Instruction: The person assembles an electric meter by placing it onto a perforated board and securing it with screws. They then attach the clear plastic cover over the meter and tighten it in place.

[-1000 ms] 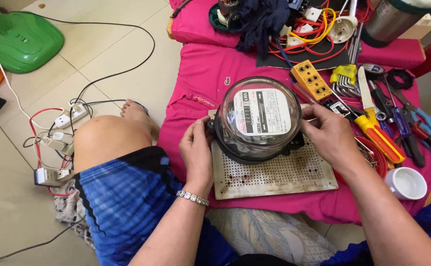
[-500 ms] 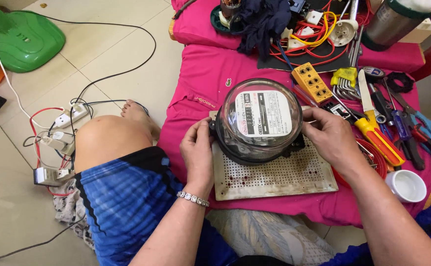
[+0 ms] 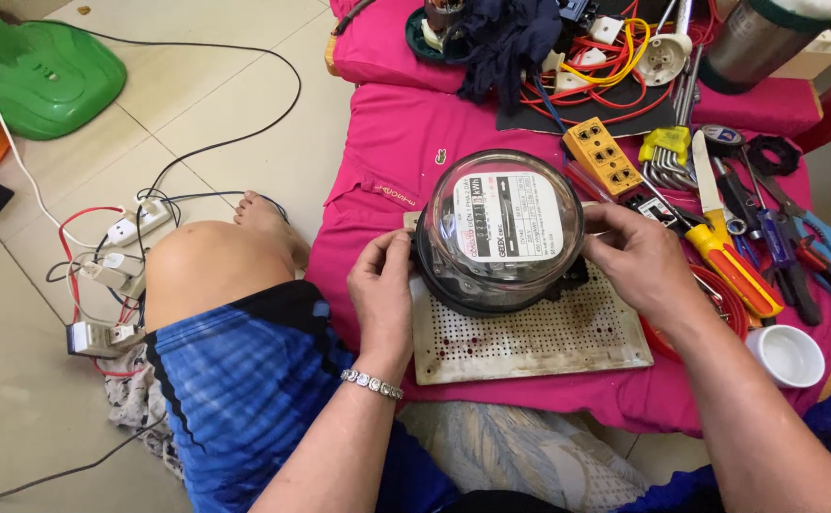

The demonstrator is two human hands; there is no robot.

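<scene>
Round electricity meter with clear dome cover, resting on perforated white board atop pink cloth; gripped at both sides, left hand fingers clasping left rim, right hand fingers clasping right rim; likely seating or twisting cover; needing steady, even 2-handed turn; yellow-handled screwdriver nearby.

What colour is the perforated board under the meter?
Off-white, with rusty reddish specks; the board shows in the head view, beneath the meter.
</scene>
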